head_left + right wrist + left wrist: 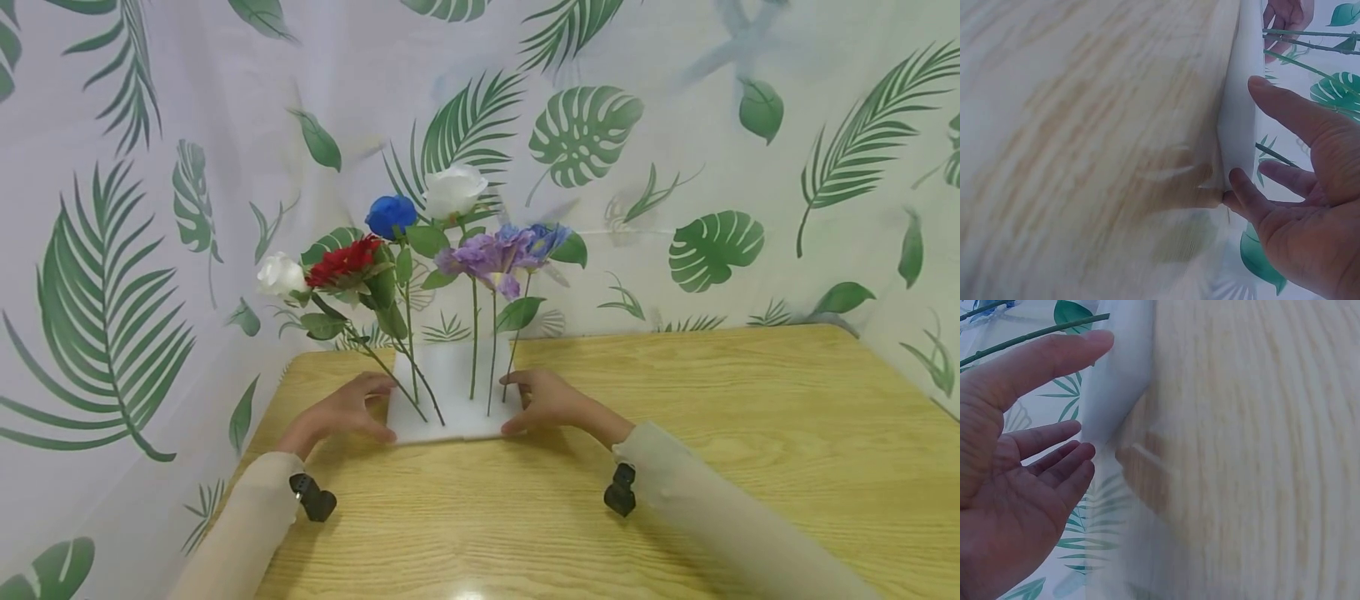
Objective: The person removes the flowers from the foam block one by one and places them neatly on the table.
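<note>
Two pale sleeves [690, 492] lie lowest in the frame, on the wooden counter [750, 417]. Just above them, the left hand [341, 412] and the right hand [551, 402] press against the two sides of a white foam block [453, 379] in the middle of the frame. Each grip is loose and open, with fingers nearly straight and only touching the block's edges. Seven flowers already stand poked into the block: a white rose [280, 273], a red one [345, 260], a blue one [391, 215], another white one [453, 191] and purple blooms [498, 254]. No loose flowers show, so the planting looks about done. A leaf-print curtain [675, 167] hangs behind.
</note>
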